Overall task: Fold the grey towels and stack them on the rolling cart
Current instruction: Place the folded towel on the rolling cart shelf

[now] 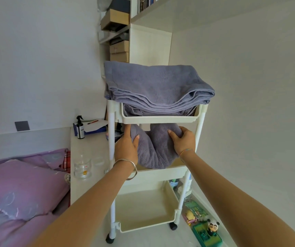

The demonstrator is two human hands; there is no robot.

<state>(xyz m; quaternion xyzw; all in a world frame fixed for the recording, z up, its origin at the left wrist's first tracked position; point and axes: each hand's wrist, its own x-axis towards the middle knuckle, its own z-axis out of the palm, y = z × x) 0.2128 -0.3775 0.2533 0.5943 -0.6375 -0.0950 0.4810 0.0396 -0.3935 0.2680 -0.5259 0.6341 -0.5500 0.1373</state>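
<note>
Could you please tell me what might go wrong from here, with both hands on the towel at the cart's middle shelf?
1. The top stack of towels overhangs its tray and sags; a knock from below could slide it off.
2. The middle towel, gripped by the left hand and right hand, is bunched and hangs over the front edge of its shelf, so it may slump out.
3. The cart stands on wheels; a push might roll it away.
</note>
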